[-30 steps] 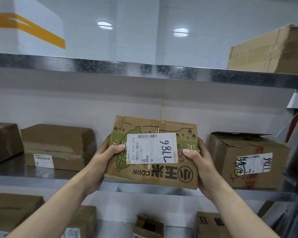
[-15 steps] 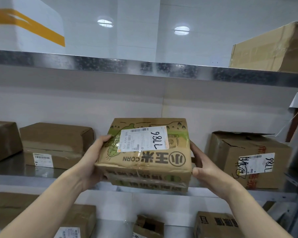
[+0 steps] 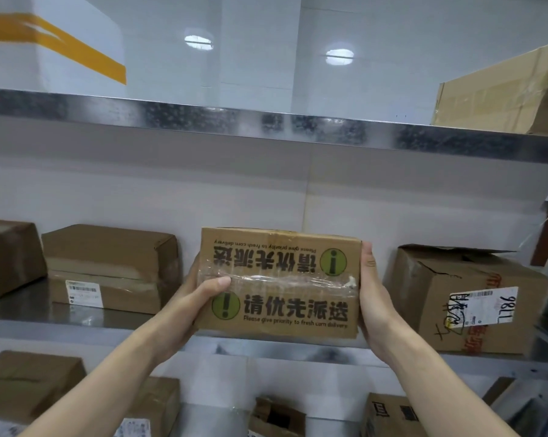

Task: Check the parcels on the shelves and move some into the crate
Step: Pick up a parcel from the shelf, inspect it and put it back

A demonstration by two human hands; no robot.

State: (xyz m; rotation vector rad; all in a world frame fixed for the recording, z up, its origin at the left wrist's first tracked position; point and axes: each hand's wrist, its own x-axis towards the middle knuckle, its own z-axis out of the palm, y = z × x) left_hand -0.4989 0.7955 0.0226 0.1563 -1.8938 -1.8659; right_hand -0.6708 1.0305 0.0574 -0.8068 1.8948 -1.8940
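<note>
I hold a brown corn parcel (image 3: 279,282) up in front of the middle shelf (image 3: 61,323). The face towards me is taped along its middle seam and printed with green exclamation marks and black text. My left hand (image 3: 200,298) grips its left end, thumb on the front face. My right hand (image 3: 372,291) grips the right end, fingers along the side. The white label is hidden from view. No crate is in view.
On the middle shelf stand a labelled carton (image 3: 111,266) and another box (image 3: 9,257) to the left, and a torn box marked 98LL (image 3: 468,298) to the right. A large carton (image 3: 506,93) sits on the upper shelf (image 3: 266,124). More boxes (image 3: 29,383) lie below.
I have rolled the parcel in both hands, so the labelled face turned away and the taped face with the priority print now faces me.
</note>
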